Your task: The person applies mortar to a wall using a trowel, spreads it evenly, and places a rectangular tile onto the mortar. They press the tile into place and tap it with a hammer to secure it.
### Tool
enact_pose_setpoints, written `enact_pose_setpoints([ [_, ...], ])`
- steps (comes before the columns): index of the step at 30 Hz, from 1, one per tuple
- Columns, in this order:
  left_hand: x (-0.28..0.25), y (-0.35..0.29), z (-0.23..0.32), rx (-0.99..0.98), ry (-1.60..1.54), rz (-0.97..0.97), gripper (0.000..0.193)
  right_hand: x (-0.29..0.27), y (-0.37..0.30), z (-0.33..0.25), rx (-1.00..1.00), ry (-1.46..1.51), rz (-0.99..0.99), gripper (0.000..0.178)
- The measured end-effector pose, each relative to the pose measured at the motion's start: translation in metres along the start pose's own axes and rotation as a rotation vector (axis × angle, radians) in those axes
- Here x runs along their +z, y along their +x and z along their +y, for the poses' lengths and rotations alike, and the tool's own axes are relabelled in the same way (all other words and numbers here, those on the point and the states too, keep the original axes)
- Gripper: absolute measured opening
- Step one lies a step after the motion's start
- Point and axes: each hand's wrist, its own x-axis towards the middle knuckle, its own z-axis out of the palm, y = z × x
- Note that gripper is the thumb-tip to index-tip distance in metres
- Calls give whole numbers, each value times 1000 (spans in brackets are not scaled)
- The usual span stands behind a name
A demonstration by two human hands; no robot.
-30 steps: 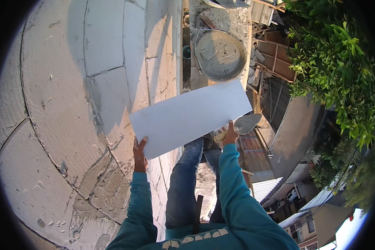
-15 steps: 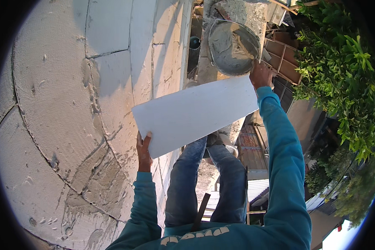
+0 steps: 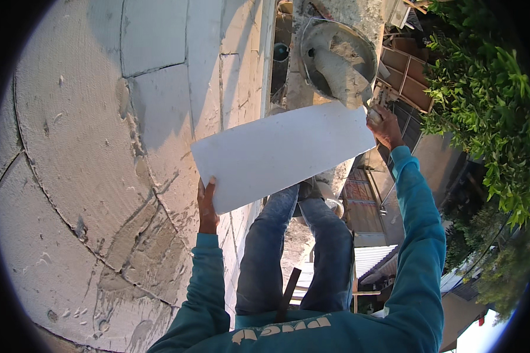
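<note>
A long pale block (image 3: 282,156) with a smooth upper face lies aslant in front of me, over my thighs. My left hand (image 3: 208,207) grips its left end, the thumb on top. Beyond the block's right end, my right hand (image 3: 387,127) is closed round the handle of a trowel (image 3: 337,72). Wet grey mortar covers the trowel's blade, which is over the round mortar bucket (image 3: 371,54). The bucket's near rim is close to the block's far edge.
On the left rises a wall of large pale blocks (image 3: 159,44) with mortar smears. The bucket stands on a rough, splattered plank (image 3: 365,15). Leafy branches (image 3: 483,88) hang at the right. Lower down show wooden frames (image 3: 403,76) and a corrugated roof (image 3: 374,259).
My right hand has moved right and nearer to me, drawing the trowel up with a load of mortar on its blade. The left hand still holds the block, which has shifted slightly.
</note>
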Motion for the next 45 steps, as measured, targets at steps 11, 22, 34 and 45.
enact_pose_setpoints([
  [11, 27, -14, 34, -14, -60, 18, 66, 132, -229, -111, -219, -72, 18, 44],
  [22, 37, -21, 37, -33, -123, 70, 62, 85, -306, -146, -266, -215, -77, 45],
  [34, 25, -23, 32, 137, 81, 46, 69, 51, -202, -200, 522, 585, -435, 39],
  [45, 10, -16, 5, 139, 83, 36, 74, 78, -236, -189, -88, -3, -504, 34],
])
